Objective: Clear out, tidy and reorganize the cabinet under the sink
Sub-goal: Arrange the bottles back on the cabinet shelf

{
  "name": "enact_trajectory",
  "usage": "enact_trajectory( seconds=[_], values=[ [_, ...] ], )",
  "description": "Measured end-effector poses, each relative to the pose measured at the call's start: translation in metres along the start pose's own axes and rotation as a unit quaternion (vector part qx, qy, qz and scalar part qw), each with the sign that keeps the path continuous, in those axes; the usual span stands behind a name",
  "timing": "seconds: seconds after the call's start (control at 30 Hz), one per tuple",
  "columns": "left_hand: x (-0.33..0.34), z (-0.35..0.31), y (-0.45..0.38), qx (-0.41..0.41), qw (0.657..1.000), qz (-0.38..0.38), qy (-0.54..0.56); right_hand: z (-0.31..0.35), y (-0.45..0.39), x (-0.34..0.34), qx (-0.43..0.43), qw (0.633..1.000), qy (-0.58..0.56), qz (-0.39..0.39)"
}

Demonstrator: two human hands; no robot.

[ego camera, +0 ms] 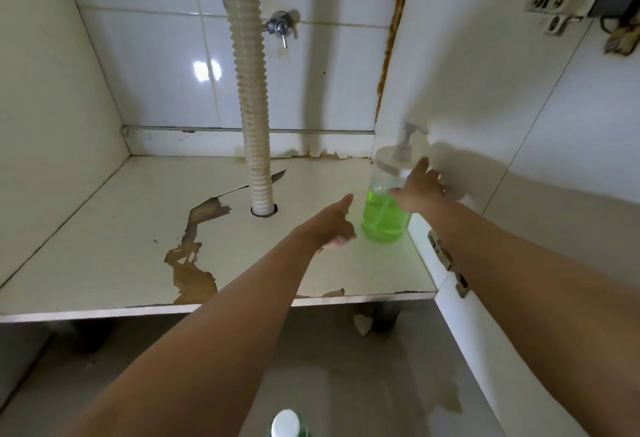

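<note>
A clear pump bottle (382,218), about half full of green liquid, stands upright on the cabinet floor (114,235) against the right wall. My right hand (417,190) rests on its right side near the shoulder, fingers spread toward the white pump top. My left hand (334,222) is just left of the bottle, index finger stretched out, the other fingers curled, touching nothing that I can see. Whether my right hand grips the bottle is unclear.
A ribbed drain hose (251,97) drops through a hole in the floor panel, with a metal valve (281,26) on the tiled back wall. The floor's laminate is peeled in brown patches (192,263). A white-capped bottle (285,424) stands below at the frame's bottom edge.
</note>
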State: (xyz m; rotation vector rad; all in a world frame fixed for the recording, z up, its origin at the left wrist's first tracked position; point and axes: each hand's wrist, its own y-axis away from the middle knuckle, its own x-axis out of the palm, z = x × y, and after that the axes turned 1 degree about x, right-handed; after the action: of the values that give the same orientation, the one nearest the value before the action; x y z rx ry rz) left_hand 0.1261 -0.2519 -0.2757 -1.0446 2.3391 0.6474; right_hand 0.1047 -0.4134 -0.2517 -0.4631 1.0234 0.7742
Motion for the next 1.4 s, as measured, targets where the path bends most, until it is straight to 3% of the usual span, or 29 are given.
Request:
enact_trajectory(
  seconds=[0.1,0.17,0.2,0.23,0.3,0.37,0.43,0.6,0.73,0.87,1.17,1.4],
  values=[
    [-0.02,0.023,0.027,0.003,0.997,-0.047,-0.058,-0.004,0.038,0.0,-0.033,0.987,-0.122,-0.104],
    [-0.024,0.039,0.05,0.007,0.996,-0.078,-0.049,-0.009,0.076,0.012,-0.138,0.959,-0.174,-0.177],
    [-0.024,0.046,0.063,0.015,0.994,-0.094,-0.048,-0.011,0.094,0.02,-0.199,0.947,-0.176,-0.178],
    [-0.022,0.052,0.076,0.029,0.992,-0.115,-0.052,-0.012,0.11,0.028,-0.25,0.942,-0.171,-0.146],
    [-0.018,0.064,0.099,0.062,0.983,-0.167,-0.049,-0.01,0.134,0.043,-0.287,0.949,-0.13,0.008],
    [-0.012,0.077,0.121,0.089,0.971,-0.216,-0.041,-0.006,0.147,0.057,-0.257,0.942,-0.015,0.216],
    [-0.004,0.093,0.143,0.111,0.963,-0.24,-0.05,-0.005,0.157,0.073,-0.209,0.903,0.087,0.364],
    [0.023,0.155,0.199,0.092,0.972,-0.208,-0.065,-0.024,0.193,0.107,-0.181,0.84,0.186,0.477],
    [0.036,0.21,0.22,-0.053,0.992,-0.066,-0.097,-0.042,0.221,0.122,-0.23,0.827,0.23,0.459],
    [0.053,0.246,0.229,-0.132,0.977,0.033,-0.163,-0.053,0.238,0.138,-0.257,0.859,0.146,0.417],
    [0.065,0.259,0.228,-0.086,0.981,-0.011,-0.172,-0.068,0.264,0.17,-0.215,0.925,-0.053,0.308],
    [0.055,0.262,0.224,-0.07,0.987,-0.02,-0.144,-0.057,0.239,0.138,-0.243,0.916,-0.062,0.312]
  ],
)
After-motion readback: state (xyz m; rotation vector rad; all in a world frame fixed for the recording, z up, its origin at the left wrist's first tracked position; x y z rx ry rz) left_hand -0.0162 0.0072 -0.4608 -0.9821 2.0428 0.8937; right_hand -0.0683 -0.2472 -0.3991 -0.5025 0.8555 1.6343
